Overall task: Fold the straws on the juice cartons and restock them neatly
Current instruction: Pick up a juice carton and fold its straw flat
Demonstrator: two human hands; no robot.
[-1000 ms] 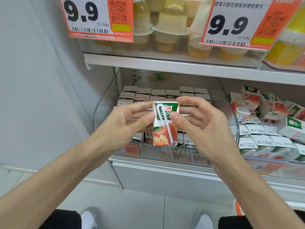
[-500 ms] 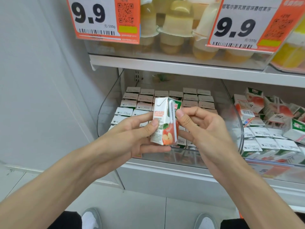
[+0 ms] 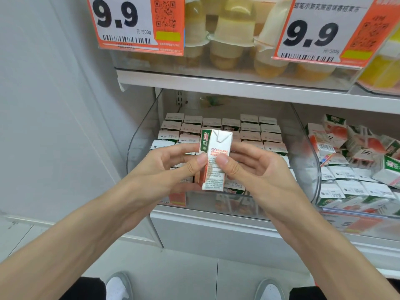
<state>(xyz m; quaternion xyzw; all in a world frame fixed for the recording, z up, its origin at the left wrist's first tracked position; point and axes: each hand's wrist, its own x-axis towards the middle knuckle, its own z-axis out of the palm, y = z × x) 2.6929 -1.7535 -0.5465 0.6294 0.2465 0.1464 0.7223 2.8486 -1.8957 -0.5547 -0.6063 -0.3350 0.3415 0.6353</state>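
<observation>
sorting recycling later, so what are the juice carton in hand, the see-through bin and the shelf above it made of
juice carton: probably coated paperboard, with a smooth, faintly glossy print; its top corner flap is folded down flat.
bin: clear rigid plastic, perhaps acrylic; the cartons show through it and its curved edge glints.
shelf: white, fairly matte; painted metal or laminate, the look leaves that open.

**Shop shelf bay, grey & white**

Smooth pale grey wall panel [image 3: 54, 105] fills the left side. Light grey floor tiles [image 3: 184, 271] w/ thin joints lie below. White flat metal shelf board [image 3: 216, 82] runs across upper mid. White closed base panel [image 3: 205, 232] sits under the lower tier. Slotted metal upright strip [image 3: 179, 98] at the back. Orange-and-white "9.9" price card [image 3: 121, 22] hangs top left, a second orange-and-white price card [image 3: 313, 35] top right. Light is even & soft.
</observation>
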